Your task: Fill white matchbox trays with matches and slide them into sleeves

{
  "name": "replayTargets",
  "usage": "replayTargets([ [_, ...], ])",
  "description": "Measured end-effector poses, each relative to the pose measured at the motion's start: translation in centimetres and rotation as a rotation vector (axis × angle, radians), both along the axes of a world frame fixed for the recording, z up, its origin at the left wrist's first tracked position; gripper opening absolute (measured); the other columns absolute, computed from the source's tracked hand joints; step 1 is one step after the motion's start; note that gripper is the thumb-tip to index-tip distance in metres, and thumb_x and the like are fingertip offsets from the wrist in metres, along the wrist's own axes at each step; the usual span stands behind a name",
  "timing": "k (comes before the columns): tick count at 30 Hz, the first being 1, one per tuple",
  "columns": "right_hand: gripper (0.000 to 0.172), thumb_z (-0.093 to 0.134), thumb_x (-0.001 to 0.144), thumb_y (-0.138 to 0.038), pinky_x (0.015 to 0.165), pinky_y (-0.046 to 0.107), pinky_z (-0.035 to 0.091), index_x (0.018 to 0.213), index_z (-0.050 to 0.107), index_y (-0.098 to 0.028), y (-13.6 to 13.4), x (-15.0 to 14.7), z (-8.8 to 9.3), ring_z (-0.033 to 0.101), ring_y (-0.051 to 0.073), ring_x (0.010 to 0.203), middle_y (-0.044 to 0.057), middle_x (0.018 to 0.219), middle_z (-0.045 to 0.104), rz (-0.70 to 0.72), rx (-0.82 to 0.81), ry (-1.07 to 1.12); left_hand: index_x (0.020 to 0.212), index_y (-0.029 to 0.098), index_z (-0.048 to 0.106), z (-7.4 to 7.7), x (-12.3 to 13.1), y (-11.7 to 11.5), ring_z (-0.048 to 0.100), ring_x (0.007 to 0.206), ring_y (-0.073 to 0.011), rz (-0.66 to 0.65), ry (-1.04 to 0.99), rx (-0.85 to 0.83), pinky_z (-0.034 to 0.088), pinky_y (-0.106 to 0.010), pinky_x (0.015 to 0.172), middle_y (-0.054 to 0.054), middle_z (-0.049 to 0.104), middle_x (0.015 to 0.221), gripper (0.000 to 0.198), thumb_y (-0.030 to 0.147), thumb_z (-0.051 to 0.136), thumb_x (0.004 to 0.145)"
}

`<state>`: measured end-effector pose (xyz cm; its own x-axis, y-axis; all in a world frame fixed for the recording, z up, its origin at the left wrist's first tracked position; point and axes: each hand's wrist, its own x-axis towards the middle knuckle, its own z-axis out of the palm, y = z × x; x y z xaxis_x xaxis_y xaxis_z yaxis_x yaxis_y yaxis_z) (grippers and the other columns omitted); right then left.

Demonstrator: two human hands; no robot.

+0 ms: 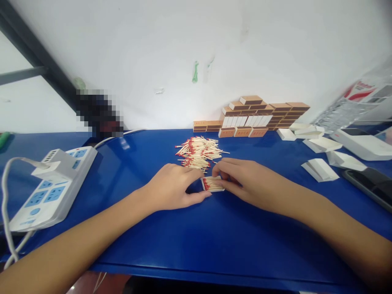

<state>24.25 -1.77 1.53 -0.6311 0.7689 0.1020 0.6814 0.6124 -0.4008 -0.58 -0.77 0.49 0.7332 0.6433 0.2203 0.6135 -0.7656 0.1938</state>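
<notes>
A small white matchbox tray lies on the blue table, filled with red-tipped matches. The thumb and forefinger of my left hand grip its left end from the near and far sides. At the other end, my right hand has its fingers curled over the tray and the match ends, closed on it; its fingertips are partly hidden. Just beyond both hands lies a loose heap of matches, with heads pointing in various directions.
Closed matchboxes are stacked against the wall. Several white empty trays lie to the right, near a black phone, a white device and a plastic-wrapped pack. A power strip with a white cable sits at left.
</notes>
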Motion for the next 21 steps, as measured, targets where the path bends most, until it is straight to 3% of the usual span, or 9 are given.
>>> replayTargets([
  [7, 0.018, 0.056, 0.102, -0.034, 0.062, 0.029, 0.037, 0.09, 0.059, -0.022, -0.11, 0.01, 0.1, 0.057, 0.015, 0.073, 0.002, 0.091, 0.066, -0.036, -0.026, -0.008, 0.097, 0.019, 0.069, -0.08, -0.01, -0.01, 0.062, 0.056, -0.0128, -0.025, 0.0, -0.003, 0.039, -0.024, 0.055, 0.002, 0.066, 0.067, 0.038, 0.055, 0.06, 0.095],
  [13, 0.01, 0.056, 0.102, -0.028, 0.065, 0.028, 0.039, 0.096, 0.062, -0.022, -0.24, -0.18, -0.15, 0.058, 0.015, 0.077, 0.002, 0.099, 0.064, 0.024, -0.018, 0.004, 0.094, 0.018, 0.068, -0.2, -0.06, 0.03, 0.062, 0.057, -0.013, -0.029, -0.004, 0.007, 0.04, -0.024, 0.055, 0.001, 0.067, 0.068, 0.038, 0.055, 0.06, 0.095],
  [21, 0.02, 0.055, 0.102, -0.027, 0.06, 0.029, 0.036, 0.083, 0.055, -0.02, -0.41, -0.85, -0.85, 0.053, 0.014, 0.069, 0.002, 0.09, 0.061, -0.026, 0.049, -0.032, 0.086, 0.018, 0.064, -0.25, -0.04, 0.08, 0.06, 0.056, -0.0123, -0.04, -0.002, 0.006, 0.037, -0.025, 0.054, 0.001, 0.066, 0.068, 0.038, 0.054, 0.061, 0.095],
])
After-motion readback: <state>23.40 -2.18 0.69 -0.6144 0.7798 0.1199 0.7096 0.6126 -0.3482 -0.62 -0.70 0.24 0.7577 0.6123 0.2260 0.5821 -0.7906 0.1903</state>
